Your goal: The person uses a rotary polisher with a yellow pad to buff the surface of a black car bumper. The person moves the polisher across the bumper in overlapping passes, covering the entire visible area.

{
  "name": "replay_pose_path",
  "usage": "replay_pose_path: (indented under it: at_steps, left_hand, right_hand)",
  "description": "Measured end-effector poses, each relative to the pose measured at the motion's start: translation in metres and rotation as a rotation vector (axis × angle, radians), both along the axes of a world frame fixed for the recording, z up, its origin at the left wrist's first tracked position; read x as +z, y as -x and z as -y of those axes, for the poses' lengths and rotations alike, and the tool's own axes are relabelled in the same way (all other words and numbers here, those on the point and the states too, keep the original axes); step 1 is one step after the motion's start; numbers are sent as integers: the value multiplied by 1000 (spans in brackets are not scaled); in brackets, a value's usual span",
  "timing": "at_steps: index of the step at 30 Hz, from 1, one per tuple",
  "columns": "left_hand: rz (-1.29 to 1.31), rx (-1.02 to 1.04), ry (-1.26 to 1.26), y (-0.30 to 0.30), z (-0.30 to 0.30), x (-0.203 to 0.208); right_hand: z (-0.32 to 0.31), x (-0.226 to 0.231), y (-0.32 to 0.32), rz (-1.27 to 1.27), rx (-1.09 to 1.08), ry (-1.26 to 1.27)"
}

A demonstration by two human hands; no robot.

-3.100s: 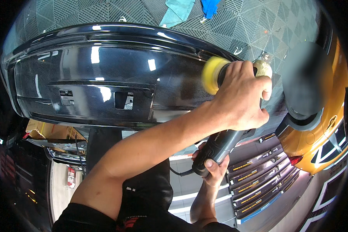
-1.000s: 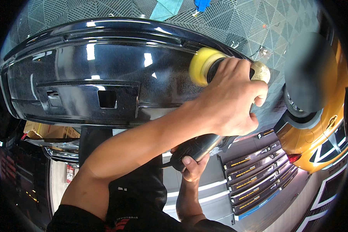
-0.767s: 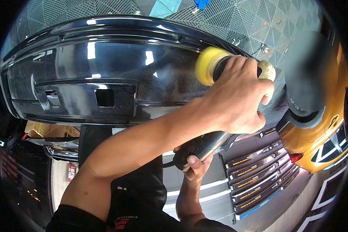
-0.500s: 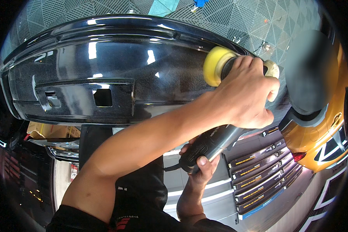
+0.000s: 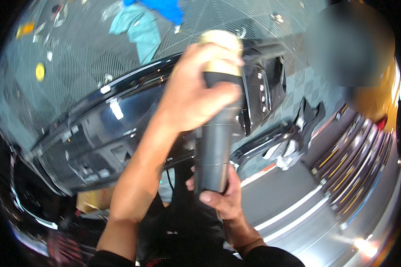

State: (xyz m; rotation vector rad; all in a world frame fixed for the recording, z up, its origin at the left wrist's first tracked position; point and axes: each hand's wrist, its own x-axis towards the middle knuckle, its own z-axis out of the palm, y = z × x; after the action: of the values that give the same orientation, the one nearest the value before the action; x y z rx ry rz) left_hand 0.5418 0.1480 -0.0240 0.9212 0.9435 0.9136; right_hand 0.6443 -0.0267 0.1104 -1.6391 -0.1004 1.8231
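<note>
Both my hands are on a black power polisher (image 5: 214,147), whose body points away from me. My left hand (image 5: 194,89) wraps over its front end, just behind the pale yellow head cover (image 5: 222,40). Around the rear end of the body closes my right hand (image 5: 225,196), thumb on top. The yellow foam pad is hidden in this view. Beneath and to the left lies a glossy black car body panel (image 5: 133,109) with rectangular cut-outs. Motion blurs the polisher and my left fingers.
A teal cloth (image 5: 140,33) and a blue cloth (image 5: 165,9) lie on the grey tiled floor ahead. A yellow disc (image 5: 40,71) is farther left. Long boxes (image 5: 356,164) stand stacked at right, near an orange car (image 5: 374,100). Black parts (image 5: 267,142) lie beyond my right hand.
The polisher has swung left, from slanting across the panel's right end to pointing straight away. My left arm has straightened forward. The view has turned, bringing more floor and the cloths into sight.
</note>
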Motion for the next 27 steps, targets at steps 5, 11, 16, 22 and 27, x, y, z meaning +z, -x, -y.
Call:
replay_pose_path:
  at_steps: [5,11,16,22,27]
  left_hand:
    - [65,-108,165,3,-14,1]
    - [66,-81,207,-13,-20,2]
    - [118,-64,260,-25,-20,4]
    - [195,-102,244,-35,-23,-1]
    - [270,-117,222,-52,-22,3]
  right_hand:
    - [12,-6,0,-56,21,-103]
    - [7,-14,-10,-10,11,-293]
    - [7,-16,-22,-86,-46,-274]
    - [8,-23,-38,-130,-87,-251]
    - [10,-26,-45,-75,-88,-286]
